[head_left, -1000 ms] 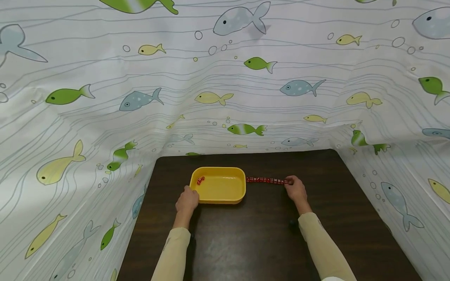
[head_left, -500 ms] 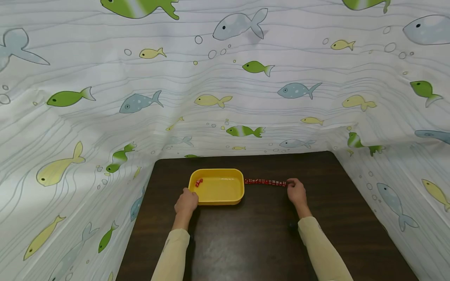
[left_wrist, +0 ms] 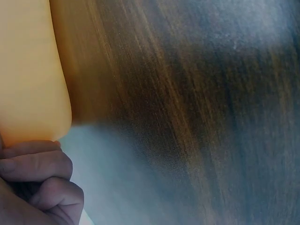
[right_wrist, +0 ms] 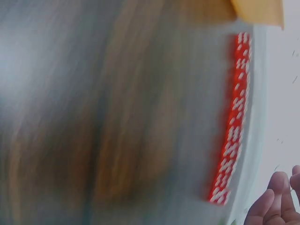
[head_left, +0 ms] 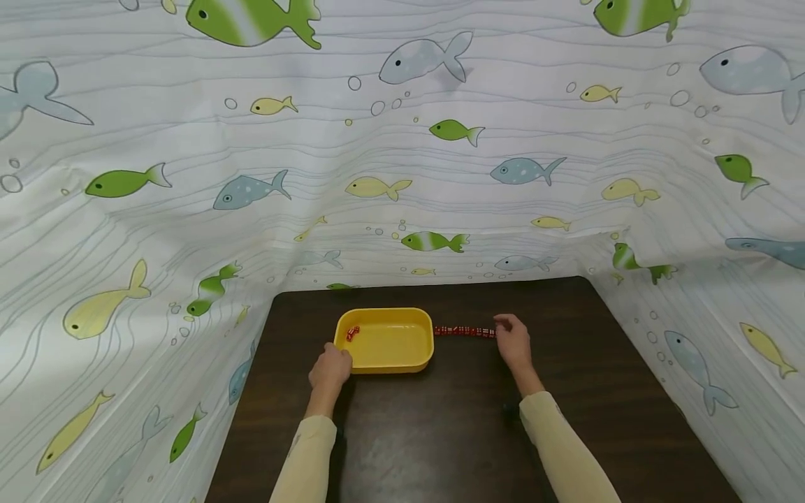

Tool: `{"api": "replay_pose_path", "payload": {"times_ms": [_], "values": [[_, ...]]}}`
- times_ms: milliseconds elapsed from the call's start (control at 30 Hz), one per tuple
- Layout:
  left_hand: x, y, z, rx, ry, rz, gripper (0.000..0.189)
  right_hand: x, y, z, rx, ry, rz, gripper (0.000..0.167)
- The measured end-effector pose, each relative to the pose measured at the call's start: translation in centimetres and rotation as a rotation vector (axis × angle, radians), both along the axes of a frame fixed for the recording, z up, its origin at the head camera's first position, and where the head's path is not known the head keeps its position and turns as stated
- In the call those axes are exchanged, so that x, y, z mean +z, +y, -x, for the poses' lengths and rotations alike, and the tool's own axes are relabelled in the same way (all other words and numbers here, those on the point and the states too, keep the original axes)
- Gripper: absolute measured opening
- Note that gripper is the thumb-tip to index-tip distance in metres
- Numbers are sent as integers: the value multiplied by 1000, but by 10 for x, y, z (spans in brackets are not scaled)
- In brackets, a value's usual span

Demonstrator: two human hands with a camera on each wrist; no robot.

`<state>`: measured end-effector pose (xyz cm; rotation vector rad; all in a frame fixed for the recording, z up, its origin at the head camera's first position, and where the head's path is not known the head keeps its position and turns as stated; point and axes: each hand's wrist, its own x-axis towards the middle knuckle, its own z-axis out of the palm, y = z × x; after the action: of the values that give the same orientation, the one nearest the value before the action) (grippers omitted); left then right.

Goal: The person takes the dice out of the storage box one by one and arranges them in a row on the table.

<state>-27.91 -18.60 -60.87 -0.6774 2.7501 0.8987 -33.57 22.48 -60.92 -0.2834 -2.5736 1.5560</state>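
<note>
My left hand grips the near left corner of a yellow tray; in the left wrist view its curled fingers lie against the tray wall. A few red dice sit inside the tray at its left. From the tray's right side a straight row of red dice with white pips runs along the dark table. At the row's right end is my right hand. In the right wrist view that hand is slightly apart from the last die, fingers loosely bent, with nothing visible in them.
The dark wood-grain table has a white fish-print curtain along its back and sides. A small dark object, hard to make out, shows beside the right forearm.
My right hand has moved left toward the tray, and the dice row looks shorter and more tightly packed. The left hand keeps its grip on the tray. The head view has tilted slightly.
</note>
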Motion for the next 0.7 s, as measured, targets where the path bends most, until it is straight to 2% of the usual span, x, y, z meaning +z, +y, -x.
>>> {"api": "replay_pose_path", "payload": {"times_ms": [167,333,700], "values": [[1,1,-4,-3,2,8,49,3,-29,2,44,35,24,29],[0,0,-3,-9,3,16,49,7,-55,6,83,69,50,30],[0,-1,-5,-20,-7,33,50,18,-104,4,138,78,78,26]]}}
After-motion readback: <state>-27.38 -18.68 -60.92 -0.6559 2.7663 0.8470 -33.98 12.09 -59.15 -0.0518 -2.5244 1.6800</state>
